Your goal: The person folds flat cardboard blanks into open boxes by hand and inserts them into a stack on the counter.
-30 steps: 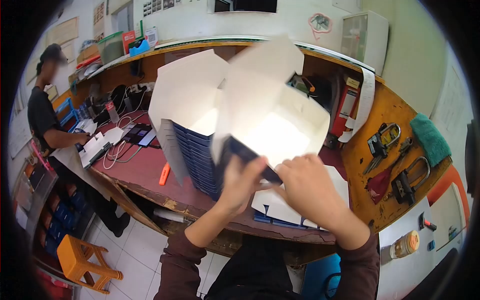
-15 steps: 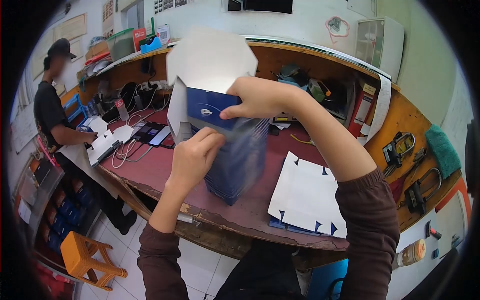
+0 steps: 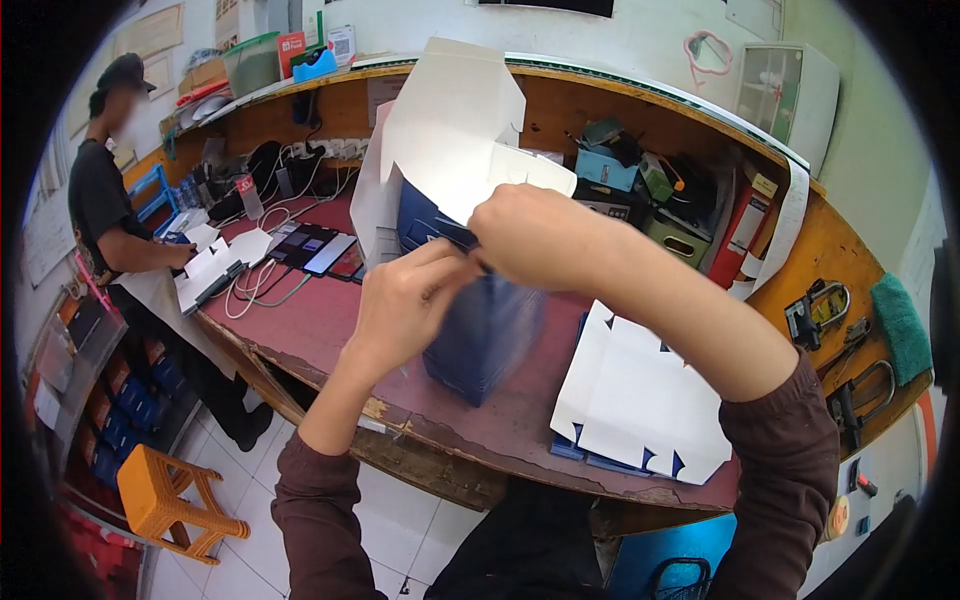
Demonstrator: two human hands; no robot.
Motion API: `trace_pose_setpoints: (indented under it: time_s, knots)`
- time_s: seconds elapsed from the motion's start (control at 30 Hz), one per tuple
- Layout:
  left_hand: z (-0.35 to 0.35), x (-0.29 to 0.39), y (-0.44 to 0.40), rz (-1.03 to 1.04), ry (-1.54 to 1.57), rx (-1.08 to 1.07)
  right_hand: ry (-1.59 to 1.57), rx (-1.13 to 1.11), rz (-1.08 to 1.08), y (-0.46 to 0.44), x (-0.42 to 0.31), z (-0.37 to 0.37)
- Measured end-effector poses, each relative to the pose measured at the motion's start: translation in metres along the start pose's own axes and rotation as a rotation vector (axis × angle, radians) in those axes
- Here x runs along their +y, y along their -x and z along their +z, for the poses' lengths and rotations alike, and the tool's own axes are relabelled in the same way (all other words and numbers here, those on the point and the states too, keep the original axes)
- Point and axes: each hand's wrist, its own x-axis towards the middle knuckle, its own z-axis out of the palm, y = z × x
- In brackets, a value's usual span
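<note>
The right hand [image 3: 525,235] is pinching the near wall of the open blue-and-white carton [image 3: 440,150]. The left hand [image 3: 408,300] is bunching its fingers just below; its grip cannot be told. The carton is extending beyond the 2 hands, above the blue stack [image 3: 475,345].

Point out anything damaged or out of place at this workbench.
The maroon tabletop looks damaged: its front edge is chipped and ragged, with a pale patch exposed below the left hand in this view. No spill is visible.
</note>
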Motion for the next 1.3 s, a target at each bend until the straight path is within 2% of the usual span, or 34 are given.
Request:
trace_pose_setpoints:
  time_s: [0.07,0.1,0.17,0.33,0.37,0.4,0.5,0.57,0.6,0.63,0.7,0.73,0.77,0.8,0.83,0.9,0.97,1.03,1.17,1.27,1.3]
  knots:
    - [0.004,0.007,0.003,-0.015,0.041,0.058,-0.065,-0.303,0.043,-0.005,0.002,-0.021]
    - [0.006,0.011,0.004,-0.015,0.035,0.06,-0.173,-0.281,0.076,-0.012,0.009,-0.02]
    - [0.009,0.018,0.007,-0.003,-0.074,0.103,-0.237,-0.048,0.065,-0.027,0.009,-0.008]
    - [0.005,0.005,0.013,0.0,-0.228,0.062,-0.02,-0.008,0.004,-0.031,-0.006,-0.009]
    - [0.004,-0.004,0.012,-0.077,-0.33,0.068,0.024,0.012,-0.013,-0.029,-0.007,-0.01]
    - [0.005,-0.009,0.012,-0.154,-0.43,0.075,0.02,0.012,-0.012,-0.03,-0.008,-0.007]
    - [0.013,-0.011,0.013,-0.13,-0.564,0.122,-0.023,0.029,0.06,-0.039,-0.013,0.003]
    - [0.014,-0.016,0.014,-0.157,-0.556,0.117,-0.094,-0.026,0.053,-0.048,-0.014,0.02]
    - [0.014,-0.019,0.014,-0.18,-0.55,0.119,-0.042,-0.034,-0.043,-0.054,-0.008,0.025]
    - [0.015,-0.021,0.013,-0.171,-0.547,0.122,-0.037,-0.03,-0.035,-0.058,0.005,0.026]
    - [0.016,-0.025,0.016,-0.179,-0.543,0.192,-0.645,-0.472,0.199,-0.055,0.025,0.002]
    - [0.018,-0.026,0.02,-0.215,-0.524,0.166,-0.821,-0.462,0.224,-0.058,0.047,0.005]
    - [0.021,-0.021,0.02,-0.211,-0.52,0.171,-0.724,-0.228,0.213,-0.062,0.068,0.009]
    - [0.026,-0.012,0.018,-0.181,-0.472,0.294,-0.421,-0.048,0.256,-0.065,0.09,0.013]
    - [0.03,-0.006,0.017,-0.146,-0.422,0.414,-0.415,-0.04,0.263,-0.069,0.111,0.026]
    - [0.034,-0.002,0.014,-0.069,-0.349,0.392,-0.232,-0.078,0.41,-0.076,0.145,0.055]
    - [0.039,0.011,0.006,0.02,-0.393,0.298,-0.303,-0.148,0.485,-0.07,0.144,0.067]
    - [0.052,0.006,0.002,-0.009,-0.35,0.298,-0.348,-0.164,0.531,-0.064,0.145,0.066]
    - [0.063,-0.005,0.002,0.081,-0.308,0.427,-0.451,-0.195,0.612,-0.056,0.141,0.066]
    - [0.065,-0.013,0.008,0.09,-0.309,0.482,-0.527,-0.133,0.63,-0.044,0.128,0.064]
    - [0.065,-0.012,0.009,0.089,-0.296,0.476,-0.631,0.18,0.595,-0.041,0.128,0.075]
